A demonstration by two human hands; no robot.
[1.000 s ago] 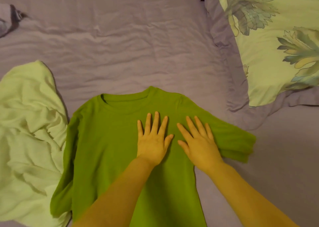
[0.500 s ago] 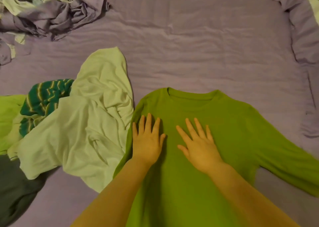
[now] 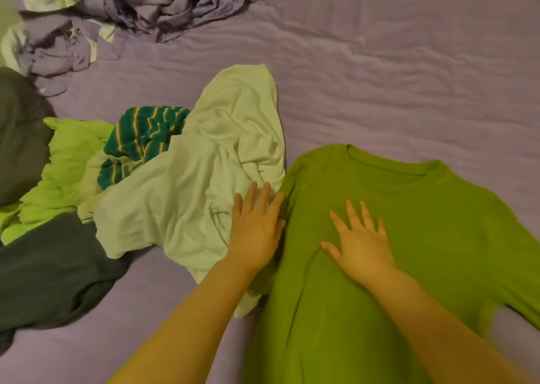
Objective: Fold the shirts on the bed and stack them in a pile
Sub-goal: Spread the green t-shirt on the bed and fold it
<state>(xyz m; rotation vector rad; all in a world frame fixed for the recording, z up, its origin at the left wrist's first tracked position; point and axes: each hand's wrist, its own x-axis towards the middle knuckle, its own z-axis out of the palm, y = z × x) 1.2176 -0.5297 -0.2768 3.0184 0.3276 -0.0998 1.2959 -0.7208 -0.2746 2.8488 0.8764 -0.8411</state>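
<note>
Green shirt (image 3: 409,237) spread flat on the purple bed (image 3: 380,77), not yet folded; no pile in sight.
Head view: collar points away from the person, long axis running toward them. Right hand (image 3: 361,245) presses its chest, fingers spread; left hand (image 3: 255,226) lies flat at its left edge, touching the pale shirt (image 3: 190,193). Crumpled striped shirt (image 3: 140,141) and others wait.

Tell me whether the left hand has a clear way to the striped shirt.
Probably not directly. The left hand lies flat at the green shirt's edge, and the crumpled white shirt sits between it and the striped shirt, partly covering it. Reaching over the white shirt looks possible.
</note>
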